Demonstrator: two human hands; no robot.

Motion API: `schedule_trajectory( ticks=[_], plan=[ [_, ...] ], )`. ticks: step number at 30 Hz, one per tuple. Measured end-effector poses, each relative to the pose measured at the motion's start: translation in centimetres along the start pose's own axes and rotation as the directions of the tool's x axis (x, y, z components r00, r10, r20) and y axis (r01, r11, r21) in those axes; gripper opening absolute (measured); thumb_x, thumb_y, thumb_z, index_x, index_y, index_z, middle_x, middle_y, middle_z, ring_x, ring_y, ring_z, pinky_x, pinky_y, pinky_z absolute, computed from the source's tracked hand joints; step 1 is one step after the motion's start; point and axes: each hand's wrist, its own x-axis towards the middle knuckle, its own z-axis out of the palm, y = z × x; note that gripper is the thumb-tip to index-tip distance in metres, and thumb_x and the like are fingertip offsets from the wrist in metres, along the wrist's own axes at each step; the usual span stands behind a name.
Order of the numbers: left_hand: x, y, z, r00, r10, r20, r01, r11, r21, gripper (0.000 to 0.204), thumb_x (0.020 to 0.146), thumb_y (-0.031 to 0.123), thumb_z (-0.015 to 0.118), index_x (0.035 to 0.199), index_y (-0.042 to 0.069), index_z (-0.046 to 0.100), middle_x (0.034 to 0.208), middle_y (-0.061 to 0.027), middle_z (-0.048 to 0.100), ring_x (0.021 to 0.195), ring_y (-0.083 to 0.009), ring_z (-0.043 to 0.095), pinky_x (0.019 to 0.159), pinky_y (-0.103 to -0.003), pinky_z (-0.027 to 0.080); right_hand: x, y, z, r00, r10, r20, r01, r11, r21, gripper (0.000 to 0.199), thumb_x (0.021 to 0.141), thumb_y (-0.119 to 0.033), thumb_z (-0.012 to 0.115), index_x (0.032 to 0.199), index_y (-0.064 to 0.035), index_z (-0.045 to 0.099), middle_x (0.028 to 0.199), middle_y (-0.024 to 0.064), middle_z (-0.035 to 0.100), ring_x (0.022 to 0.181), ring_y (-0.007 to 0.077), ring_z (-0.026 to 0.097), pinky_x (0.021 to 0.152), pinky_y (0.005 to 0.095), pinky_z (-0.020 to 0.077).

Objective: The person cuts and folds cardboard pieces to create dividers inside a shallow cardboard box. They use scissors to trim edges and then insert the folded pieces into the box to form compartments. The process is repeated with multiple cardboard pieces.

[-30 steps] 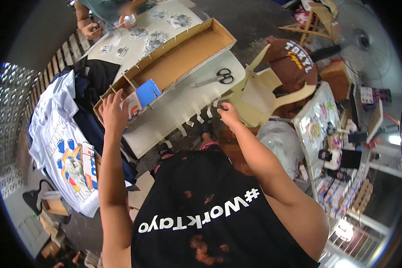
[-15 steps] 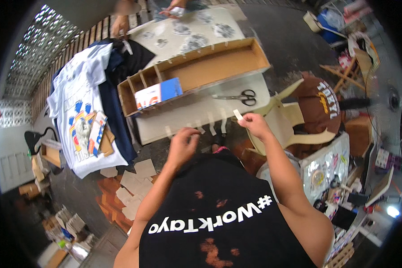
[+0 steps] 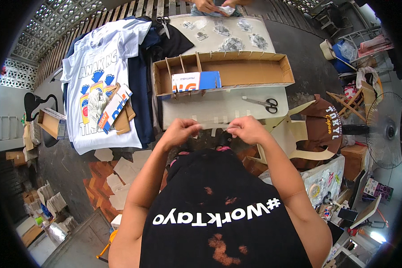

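Observation:
At the near edge of the pale table (image 3: 183, 111), my left hand (image 3: 183, 132) and my right hand (image 3: 247, 130) are both closed in a pinch. A narrow pale strip of tape (image 3: 215, 125) stretches between their fingertips. Short tape pieces (image 3: 226, 119) are stuck along the table edge just beyond. Past my hands lies a long open cardboard box (image 3: 254, 71) with dividers at its left end. A white, blue and orange printed card piece (image 3: 196, 81) rests across its near wall. Scissors (image 3: 265, 104) with black handles lie beyond my right hand.
Shirts lie stacked at left, a white one (image 3: 107, 58) on top bearing cardboard scraps (image 3: 116, 116). A second pair of scissors (image 3: 164, 27) rests on dark cloth. Across the table are another person's hands (image 3: 214, 6) and small bagged pieces (image 3: 231, 43). A chair (image 3: 277, 138) and fan (image 3: 388, 129) stand at right.
My left hand has closed and the two hands have come nearer each other, with the strip now between them. My view has turned, so the table looks more level.

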Motion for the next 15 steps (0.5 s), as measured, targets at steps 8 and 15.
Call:
schedule_trajectory(
  ticks=[8, 15],
  plan=[
    [-0.7, 0.5, -2.8, 0.989, 0.128, -0.078, -0.109, 0.972, 0.210, 0.024, 0.096, 0.018, 0.066, 0.102, -0.005, 0.072, 0.084, -0.0042, 0.067, 0.082, -0.0130, 0.061, 0.077, -0.030, 0.050, 3.4, 0.7, 2.3, 0.945, -0.113, -0.306, 0.188, 0.956, 0.227, 0.054, 0.087, -0.030, 0.074, 0.135, -0.0112, 0.058, 0.127, 0.0137, 0.061, 0.104, 0.0208, 0.065, 0.090, 0.0365, 0.0526],
    [-1.3, 5.2, 0.6, 0.978, 0.180, 0.106, -0.209, 0.845, 0.492, 0.017, 0.084, 0.008, 0.072, 0.101, 0.005, 0.075, 0.083, -0.0124, 0.067, 0.078, -0.0268, 0.066, 0.073, -0.035, 0.051, 5.9, 1.0, 4.0, 0.813, -0.582, -0.013, 0.581, 0.813, -0.052, 0.044, 0.080, -0.032, 0.079, 0.116, -0.0090, 0.068, 0.117, 0.0117, 0.067, 0.110, 0.0276, 0.062, 0.099, 0.0455, 0.0462]
  ],
)
